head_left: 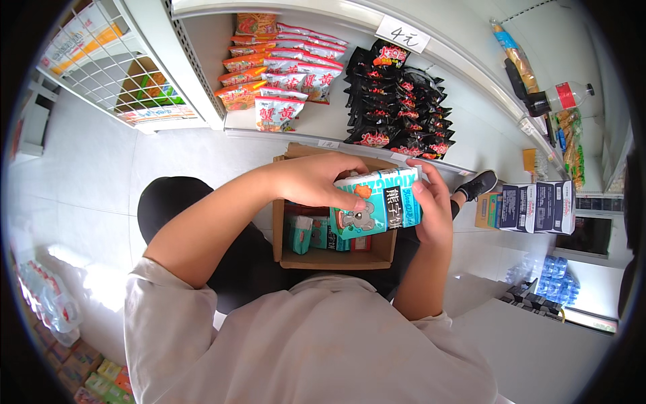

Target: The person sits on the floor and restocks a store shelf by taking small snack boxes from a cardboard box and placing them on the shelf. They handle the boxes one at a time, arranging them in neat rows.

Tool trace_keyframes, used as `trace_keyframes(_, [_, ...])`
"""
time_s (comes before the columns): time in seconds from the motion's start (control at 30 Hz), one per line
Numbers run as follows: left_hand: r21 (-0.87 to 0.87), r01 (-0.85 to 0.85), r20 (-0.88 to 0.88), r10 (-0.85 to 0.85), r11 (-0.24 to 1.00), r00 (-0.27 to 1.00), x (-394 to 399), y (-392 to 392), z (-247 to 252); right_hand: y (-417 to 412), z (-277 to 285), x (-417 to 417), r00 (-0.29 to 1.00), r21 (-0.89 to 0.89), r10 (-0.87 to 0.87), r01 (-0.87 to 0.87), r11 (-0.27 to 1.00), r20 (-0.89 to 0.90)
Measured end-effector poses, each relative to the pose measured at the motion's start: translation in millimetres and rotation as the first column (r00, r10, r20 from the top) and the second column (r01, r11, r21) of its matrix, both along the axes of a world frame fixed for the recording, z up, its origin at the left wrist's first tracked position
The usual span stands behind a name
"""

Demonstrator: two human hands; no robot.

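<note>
My left hand point(318, 179) and my right hand point(435, 212) grip a turquoise-and-white biscuit packet point(371, 209) between them, the left at one end and the right at the other. The packet carries a grey cartoon animal and printed writing. It is held above an open cardboard box point(333, 263) in front of my torso. Inside the box lie similar turquoise packets point(301, 235) and a red-edged item point(361, 244). My left forearm, both hands and the held packet hide part of the box's contents.
Just beyond the box, a low shelf point(333, 113) bears orange-and-white snack bags point(280, 76) and black snack bags point(398, 101). A price-railed shelf edge point(469, 55) juts above them. A wire-mesh rack point(131, 76) stands left; stacked cartons point(530, 207) sit on the right floor.
</note>
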State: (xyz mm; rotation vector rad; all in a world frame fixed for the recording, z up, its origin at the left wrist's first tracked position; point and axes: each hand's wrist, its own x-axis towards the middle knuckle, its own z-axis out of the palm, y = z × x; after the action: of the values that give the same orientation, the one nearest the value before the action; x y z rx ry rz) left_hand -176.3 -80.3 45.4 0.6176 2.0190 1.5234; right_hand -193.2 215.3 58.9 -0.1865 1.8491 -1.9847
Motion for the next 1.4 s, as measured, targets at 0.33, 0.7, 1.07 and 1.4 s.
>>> trace_keyframes(0.33, [0.002, -0.585, 0.274, 0.562, 0.811, 0.781, -5, 5, -20, -15, -68, 8, 0.794, -0.398, 0.208, 0.046, 0.916, 0.571])
trace_keyframes(0.7, [-0.086, -0.658, -0.243, 0.625, 0.748, 0.742, 19, 5, 28, -77, -71, 15, 0.732, -0.698, 0.419, 0.106, 0.708, 0.537])
trace_keyframes(1.07, [0.682, -0.529, -0.523, 0.843, 0.504, 0.129, -8, -47, 13, -168, 96, -70, 0.948, -0.273, 0.175, -0.249, 0.929, -0.266])
trace_keyframes(1.4, [0.596, -0.634, -0.571, 0.815, 0.493, 0.097, -12, -53, 22, -271, 129, -209, 0.585, 0.248, 0.128, 0.129, 0.960, -0.801])
